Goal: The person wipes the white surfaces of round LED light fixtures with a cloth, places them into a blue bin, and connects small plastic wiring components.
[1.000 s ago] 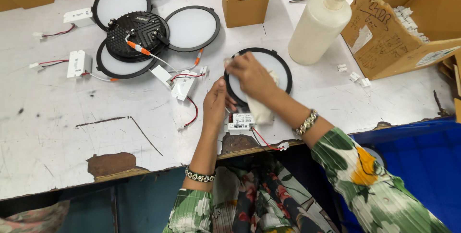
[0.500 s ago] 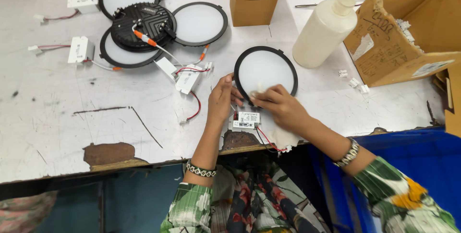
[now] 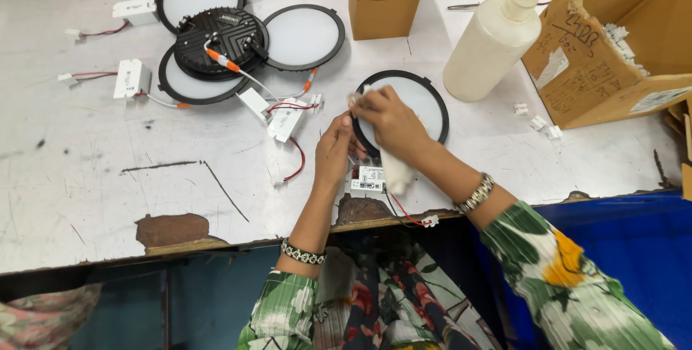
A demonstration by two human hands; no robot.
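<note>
Table, white and scuffed, fills the view. Cardboard box at 2 o'clock, bottle just left of it. Pile of four lamps at 11 o'clock, wired drivers around it. Round lamp sits centre, near the front edge. Right hand rests on its left rim, clenched on a white cloth that hangs toward 6. Left hand touches the rim at 9, fingers curled; grasp unclear. Small driver lies just below the lamp.

Right hand sliding back up from near rim onto white panel face, cloth trailing below fingers, left hand steadying rim beside them.
</note>
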